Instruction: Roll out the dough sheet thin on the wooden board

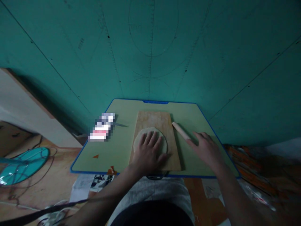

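The dough round [147,129] lies mid-way along the wooden board [156,119], and my left grip [148,153] rests flat on it, fingers spread. My right grip [207,149] is open too, fingertips at the near end of the rolling pin [180,130], which lies just beside the board's right edge. The green bench [122,147] runs wide on the left to its blue rim.
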{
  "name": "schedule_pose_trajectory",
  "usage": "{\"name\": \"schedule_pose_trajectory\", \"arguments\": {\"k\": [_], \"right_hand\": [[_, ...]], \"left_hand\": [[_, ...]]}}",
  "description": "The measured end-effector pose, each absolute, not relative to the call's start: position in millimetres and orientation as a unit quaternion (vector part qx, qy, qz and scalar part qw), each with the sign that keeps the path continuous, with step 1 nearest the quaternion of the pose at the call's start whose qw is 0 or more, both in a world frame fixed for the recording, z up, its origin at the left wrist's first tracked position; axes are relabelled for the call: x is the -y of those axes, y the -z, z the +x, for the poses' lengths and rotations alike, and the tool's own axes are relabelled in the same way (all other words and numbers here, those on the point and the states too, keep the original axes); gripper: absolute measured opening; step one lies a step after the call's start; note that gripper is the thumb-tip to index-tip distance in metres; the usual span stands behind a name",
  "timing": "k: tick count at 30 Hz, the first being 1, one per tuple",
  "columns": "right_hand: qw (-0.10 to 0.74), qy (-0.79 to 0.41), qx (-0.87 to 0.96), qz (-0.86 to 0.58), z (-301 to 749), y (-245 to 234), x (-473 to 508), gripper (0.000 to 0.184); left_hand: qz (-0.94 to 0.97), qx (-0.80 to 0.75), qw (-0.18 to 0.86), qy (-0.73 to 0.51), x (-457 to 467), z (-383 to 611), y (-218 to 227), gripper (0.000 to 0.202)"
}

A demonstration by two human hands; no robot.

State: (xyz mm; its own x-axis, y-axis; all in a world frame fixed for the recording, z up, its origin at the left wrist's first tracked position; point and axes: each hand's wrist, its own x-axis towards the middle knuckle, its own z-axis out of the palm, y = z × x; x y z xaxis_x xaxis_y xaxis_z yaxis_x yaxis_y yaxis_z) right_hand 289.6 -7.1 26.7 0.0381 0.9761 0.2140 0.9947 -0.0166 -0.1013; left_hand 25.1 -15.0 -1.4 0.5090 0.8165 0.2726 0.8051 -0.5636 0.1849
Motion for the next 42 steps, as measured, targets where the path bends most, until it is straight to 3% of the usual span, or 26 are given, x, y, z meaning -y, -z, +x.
{"name": "schedule_pose_trajectory", "arguments": {"k": [7,15,23,42], "right_hand": [[0.053,0.024,0.681,-0.730,288.3,-22.5,16.5,0.014],[0.081,0.009,0.644,-0.760,301.0,-23.9,17.8,0.025],[0.136,-0.020,0.692,-0.709,269.8,-32.5,14.3,0.024],[0.063,-0.072,0.653,-0.751,263.5,-27.6,8.1,0.016]], "left_hand": [[0.866,-0.472,0.039,-0.163,14.4,47.3,0.9,0.065],[0.830,-0.523,-0.003,-0.192,13.7,3.1,10.2,0.057],[0.825,-0.536,0.025,-0.177,2.4,-13.2,14.3,0.062],[0.814,-0.531,0.078,-0.220,-0.5,-24.2,27.7,0.064]]}}
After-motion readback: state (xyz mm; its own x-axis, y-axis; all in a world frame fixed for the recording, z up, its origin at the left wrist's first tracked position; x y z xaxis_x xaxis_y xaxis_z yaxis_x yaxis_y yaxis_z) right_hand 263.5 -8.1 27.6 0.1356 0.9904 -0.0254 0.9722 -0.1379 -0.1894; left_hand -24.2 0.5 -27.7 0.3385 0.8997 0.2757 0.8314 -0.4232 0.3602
